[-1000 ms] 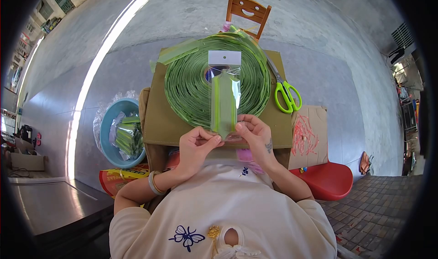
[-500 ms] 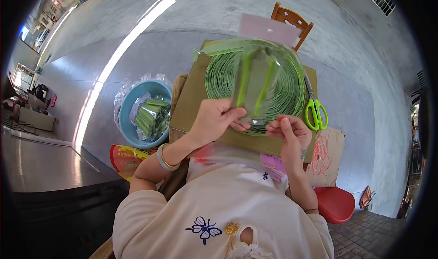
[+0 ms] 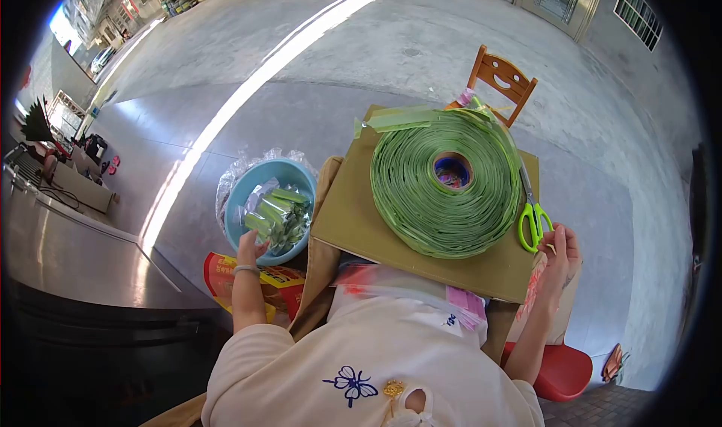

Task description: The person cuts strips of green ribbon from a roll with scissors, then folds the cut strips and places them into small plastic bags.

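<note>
Off the roll [image 3: 444, 220] now, left hand [image 3: 248, 248] lies open on packets [image 3: 278, 212] in basin [image 3: 235, 200], right hand [image 3: 562, 252] open beside scissors [image 3: 534, 221].

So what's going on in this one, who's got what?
A seated person has a cardboard board in front of them, with a big coil of green strip lying on it. The left hand reaches down to the blue basin on the floor, its fingers at the bagged green packets inside. Whether it has a grip on one is unclear. The right hand is open at the board's right edge, beside the handles of the green scissors that lie next to the coil.
</note>
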The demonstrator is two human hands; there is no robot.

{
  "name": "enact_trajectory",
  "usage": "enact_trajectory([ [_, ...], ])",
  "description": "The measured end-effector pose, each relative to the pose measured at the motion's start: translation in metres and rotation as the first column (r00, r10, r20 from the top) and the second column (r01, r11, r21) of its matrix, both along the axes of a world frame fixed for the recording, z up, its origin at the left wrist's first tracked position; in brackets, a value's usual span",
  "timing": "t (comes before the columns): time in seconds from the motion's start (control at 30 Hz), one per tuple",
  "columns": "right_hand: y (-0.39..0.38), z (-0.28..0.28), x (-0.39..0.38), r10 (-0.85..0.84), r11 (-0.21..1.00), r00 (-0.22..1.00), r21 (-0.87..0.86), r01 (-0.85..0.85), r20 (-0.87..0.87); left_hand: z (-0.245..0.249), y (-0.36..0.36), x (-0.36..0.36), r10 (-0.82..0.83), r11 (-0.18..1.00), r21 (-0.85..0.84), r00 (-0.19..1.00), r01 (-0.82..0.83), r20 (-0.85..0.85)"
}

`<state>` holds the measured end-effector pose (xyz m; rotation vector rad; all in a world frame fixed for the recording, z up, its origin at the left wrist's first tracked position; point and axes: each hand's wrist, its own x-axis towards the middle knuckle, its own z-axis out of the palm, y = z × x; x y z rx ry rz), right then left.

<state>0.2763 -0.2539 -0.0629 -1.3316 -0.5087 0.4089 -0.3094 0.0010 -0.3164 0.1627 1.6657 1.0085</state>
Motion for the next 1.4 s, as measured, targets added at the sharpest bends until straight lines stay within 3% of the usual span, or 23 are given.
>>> enact_trajectory([
  [0.07, 0.005, 0.004, 0.001, -0.031, 0.991, 0.99, -0.127, 0.049, 0.14, -0.049, 0.03, -0.043, -0.028, 0.99, -0.135, 0.999, 0.03, 0.016],
  [0.13, 0.007, 0.022, -0.01, 0.025, 0.944, 0.942, -0.317, 0.088, 0.336, 0.007, 0.044, 0.003, 0.113, 0.993, -0.001, 0.949, -0.118, -0.294],
  [0.2, 0.01, 0.009, 0.0, 0.097, 0.905, 0.736, -0.367, 0.214, 0.67, 0.005, 0.101, 0.001, -0.143, 0.947, 0.188, 0.866, 0.26, -0.479],
  [0.23, 0.013, 0.002, 0.004, 0.124, 0.905, 0.686, -0.366, 0.219, 0.717, 0.076, 0.089, 0.07, -0.053, 0.912, 0.298, 0.799, 0.283, -0.599],
  [0.3, 0.017, -0.015, 0.01, 0.166, 0.896, 0.626, -0.382, 0.228, 0.762, 0.124, 0.112, 0.141, -0.096, 0.676, 0.519, 0.76, 0.524, -0.643],
  [0.33, 0.018, -0.023, 0.012, 0.18, 0.887, 0.618, -0.397, 0.234, 0.765, 0.169, 0.101, 0.188, -0.205, 0.532, 0.512, 0.689, 0.675, -0.695],
  [0.37, 0.02, -0.03, 0.014, 0.195, 0.879, 0.61, -0.413, 0.24, 0.768, 0.192, 0.104, 0.224, -0.193, 0.373, 0.435, 0.527, 0.82, -0.827],
  [0.4, 0.022, -0.035, 0.015, 0.199, 0.869, 0.602, -0.423, 0.257, 0.773, 0.214, 0.101, 0.261, -0.163, 0.172, 0.417, 0.444, 0.892, -0.881],
  [0.5, 0.023, -0.052, 0.022, 0.21, 0.844, 0.584, -0.447, 0.297, 0.784, 0.254, 0.092, 0.363, -0.076, -0.158, 0.299, 0.29, 0.941, -0.954],
  [0.57, 0.024, -0.061, 0.026, 0.215, 0.841, 0.582, -0.452, 0.299, 0.784, 0.24, 0.099, 0.418, 0.045, -0.146, 0.143, 0.151, 0.979, -0.988],
  [0.67, 0.026, -0.061, 0.021, 0.215, 0.816, 0.558, -0.461, 0.348, 0.801, 0.24, 0.091, 0.469, 0.068, -0.05, -0.2, -0.197, 0.978, -0.978],
  [0.77, 0.025, -0.061, 0.026, 0.187, 0.808, 0.577, -0.459, 0.369, 0.795, 0.249, 0.098, 0.489, -0.043, -0.148, -0.247, -0.256, 0.958, -0.966],
  [0.87, 0.022, -0.064, 0.026, 0.188, 0.803, 0.604, -0.476, 0.359, 0.774, 0.293, 0.066, 0.471, -0.354, -0.306, 0.334, 0.219, 0.891, -0.909],
  [0.9, 0.021, -0.065, 0.028, 0.19, 0.808, 0.604, -0.473, 0.351, 0.774, 0.31, 0.056, 0.452, -0.562, -0.363, 0.519, 0.262, 0.774, -0.785],
  [0.97, 0.018, -0.067, 0.029, 0.186, 0.805, 0.609, -0.475, 0.355, 0.771, 0.353, 0.035, 0.389, -0.869, -0.303, 0.826, 0.216, 0.476, -0.444],
  [1.03, 0.02, -0.065, 0.027, 0.182, 0.801, 0.608, -0.475, 0.364, 0.773, 0.378, 0.028, 0.314, -0.903, -0.232, 0.929, 0.291, 0.289, -0.316],
  [1.07, 0.021, -0.066, 0.026, 0.191, 0.796, 0.608, -0.484, 0.363, 0.771, 0.385, 0.03, 0.272, -0.89, -0.202, 0.936, 0.345, 0.287, -0.298],
  [1.13, 0.022, -0.068, 0.029, 0.212, 0.788, 0.596, -0.497, 0.364, 0.774, 0.38, 0.075, 0.176, -0.974, -0.19, 0.974, 0.098, 0.124, -0.202],
  [1.17, 0.022, -0.07, 0.029, 0.213, 0.793, 0.589, -0.49, 0.363, 0.78, 0.398, 0.068, 0.162, -0.967, -0.234, 0.968, -0.129, 0.089, -0.222],
  [1.2, 0.022, -0.071, 0.03, 0.213, 0.795, 0.578, -0.484, 0.365, 0.788, 0.405, 0.06, 0.151, -0.942, -0.319, 0.941, -0.144, 0.112, -0.302],
  [1.23, 0.022, -0.07, 0.031, 0.212, 0.797, 0.565, -0.476, 0.372, 0.798, 0.406, 0.066, 0.142, -0.867, -0.448, 0.89, -0.286, 0.086, -0.408],
  [1.3, 0.022, -0.072, 0.032, 0.214, 0.792, 0.573, -0.484, 0.373, 0.791, 0.394, 0.046, 0.132, -0.902, -0.416, 0.879, -0.228, 0.234, -0.366],
  [1.4, 0.021, -0.072, 0.03, 0.232, 0.786, 0.558, -0.492, 0.375, 0.797, 0.358, 0.023, 0.159, -0.973, -0.152, 0.734, 0.031, 0.662, -0.229],
])
